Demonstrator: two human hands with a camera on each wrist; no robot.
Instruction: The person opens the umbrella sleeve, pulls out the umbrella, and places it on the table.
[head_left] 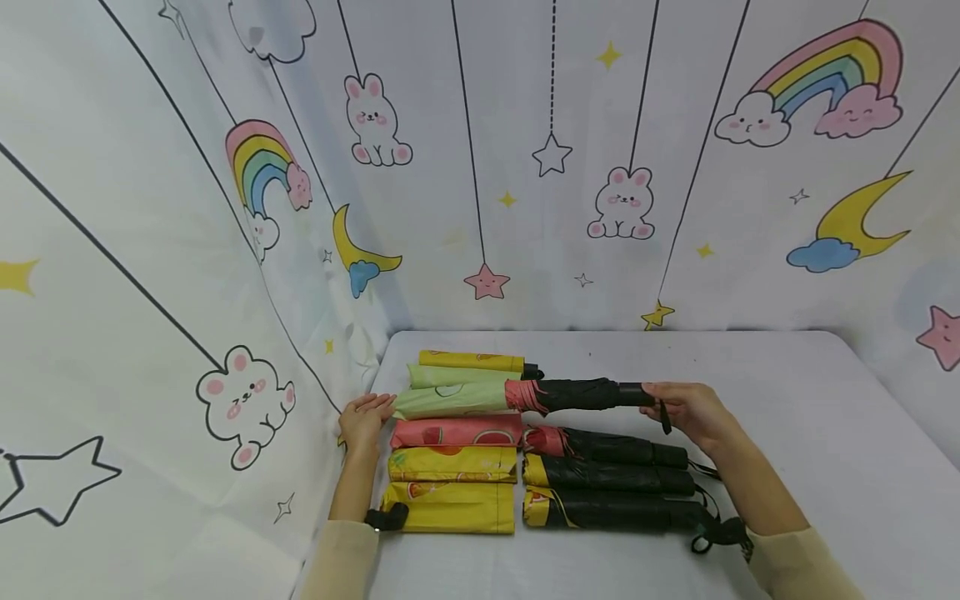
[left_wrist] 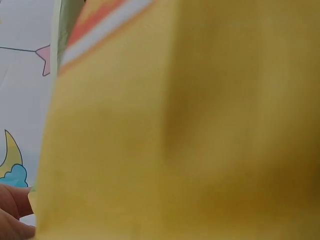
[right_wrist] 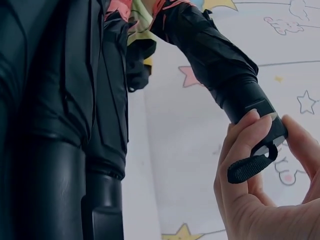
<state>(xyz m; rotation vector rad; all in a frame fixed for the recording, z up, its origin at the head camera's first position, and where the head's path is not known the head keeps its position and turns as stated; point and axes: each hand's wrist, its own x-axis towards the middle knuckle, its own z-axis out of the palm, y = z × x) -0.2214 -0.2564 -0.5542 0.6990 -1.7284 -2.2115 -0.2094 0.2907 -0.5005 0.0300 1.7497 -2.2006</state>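
the person's right hand [head_left: 693, 411] pinches the black handle [right_wrist: 260, 125] of a folded umbrella [head_left: 570, 394], fingers and thumb curled round the handle's end with the wrist strap [right_wrist: 249, 167] hanging over the fingers. the left hand [head_left: 363, 419] lies with straight fingers against the tip of the green sleeve [head_left: 453, 400] that covers this umbrella's far half; it looks flat rather than gripping. the umbrella sits lifted slightly over the table [head_left: 825, 433], near its left edge and toward the back, above the row of others. to do this step well, judging from the pose: keep the umbrella level between both hands, steady the sleeve end with the left palm so the sleeve does not slide or bunch, keep the strap clear of the neighbour below, and line it up parallel with the stack. count: seven folded umbrellas or sleeved bundles in the stack as far as i can tell: a yellow one [head_left: 471, 361] and a pale green one [head_left: 461, 377] at the back, the held one, then a pink watermelon sleeve [head_left: 457, 433] and two yellow fruit sleeves [head_left: 453, 464] to the left, with three black umbrellas [head_left: 607, 475] lying beside them to the right. whether sleeves and black bodies pair up i cannot tell. the left wrist view shows only blurred yellow cloth.
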